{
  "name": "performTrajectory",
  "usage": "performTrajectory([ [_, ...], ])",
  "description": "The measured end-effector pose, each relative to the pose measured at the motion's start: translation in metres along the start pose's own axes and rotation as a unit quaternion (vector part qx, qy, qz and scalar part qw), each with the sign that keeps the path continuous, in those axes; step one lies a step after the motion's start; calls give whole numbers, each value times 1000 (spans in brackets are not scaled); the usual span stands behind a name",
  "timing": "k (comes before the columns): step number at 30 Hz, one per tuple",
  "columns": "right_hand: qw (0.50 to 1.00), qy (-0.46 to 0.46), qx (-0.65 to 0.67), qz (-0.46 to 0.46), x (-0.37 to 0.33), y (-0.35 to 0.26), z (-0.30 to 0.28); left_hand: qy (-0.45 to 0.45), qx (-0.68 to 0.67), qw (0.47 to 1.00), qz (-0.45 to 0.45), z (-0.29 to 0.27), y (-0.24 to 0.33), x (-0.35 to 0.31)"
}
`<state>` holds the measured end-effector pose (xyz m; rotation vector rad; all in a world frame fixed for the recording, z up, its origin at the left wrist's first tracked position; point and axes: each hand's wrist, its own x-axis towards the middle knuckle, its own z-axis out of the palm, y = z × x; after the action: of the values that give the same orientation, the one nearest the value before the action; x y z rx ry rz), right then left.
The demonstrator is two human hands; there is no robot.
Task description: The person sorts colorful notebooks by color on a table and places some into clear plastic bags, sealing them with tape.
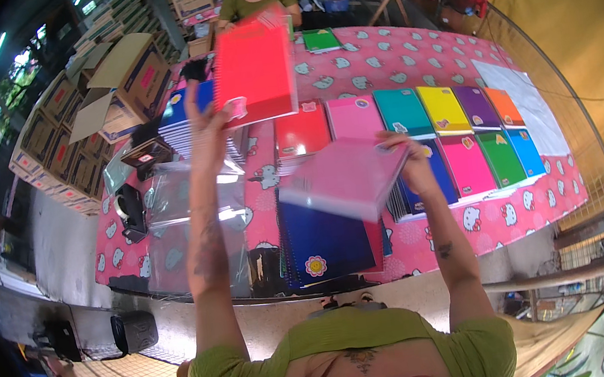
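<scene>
"Cardboard first: which containers stand around you?"

"Cartons [55,143], brown, stacked on the left, beside your table [407,62]. Close to the table edge, one big box [135,92] has its flaps spread; contents not visible from this angle. On the table, left of you, lies clear plastic [179,230], flat and shiny, the printed cloth showing through. Bags or sheets: cannot tell."

"State of your grip?"

"Both hands loaded. Your left hand [208,121] grasps a red notebook [255,70] near its lower left corner, raised over the far side of the table. Your right hand [410,156] pinches a pink notebook [342,176] near its upper right corner, tilted above a navy notebook [328,245] on the near pile."

"Appearance of the two?"

"Red: bright cover, spiral along the left edge, pale sticker low on the left, white page edges at right. Pink: smeared by motion blur, white page edges toward you; cover detail unreadable."

"And next to your right hand?"

"Stacks [444,114] of notebooks in two rows. Back row, left to right: red, pink, teal, yellow, purple, orange. Front row: blue, deep pink, green, light blue; small stickers on the covers. Across the table, partly behind your red one, a person [256,0] in a green top."
</scene>
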<state>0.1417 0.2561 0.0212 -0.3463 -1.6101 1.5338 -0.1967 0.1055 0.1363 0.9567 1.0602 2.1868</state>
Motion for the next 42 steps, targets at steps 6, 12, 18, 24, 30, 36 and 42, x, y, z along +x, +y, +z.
performTrajectory([
  [6, 964, -190, -185, 17, -10, 15, 44, -49, 458, 887, 15, -30, 30, -174],
  [12, 922, -5, -382, -65, 38, 48, -50, -58, 726, 669, 150, 30, 12, -219],
  [18, 683, -17, -702, 202, 107, 70, -210, -144, 551, 788, 234, 188, -24, -98],
  [24, 692, -75, -714, 76, 127, 88, -217, -156, 700, 696, -24, 245, -293, -21],
  [30, 896, 206, -387, -65, 110, 8, -242, -115, 644, 750, -97, 227, -336, 2],
  [36, 961, 237, -94, -105, 36, -59, -171, -144, 590, 787, 105, 249, -157, 76],
  [42, 980, 56, -91, -169, -20, -31, -43, -46, 340, 927, 150, 179, 66, -15],
])
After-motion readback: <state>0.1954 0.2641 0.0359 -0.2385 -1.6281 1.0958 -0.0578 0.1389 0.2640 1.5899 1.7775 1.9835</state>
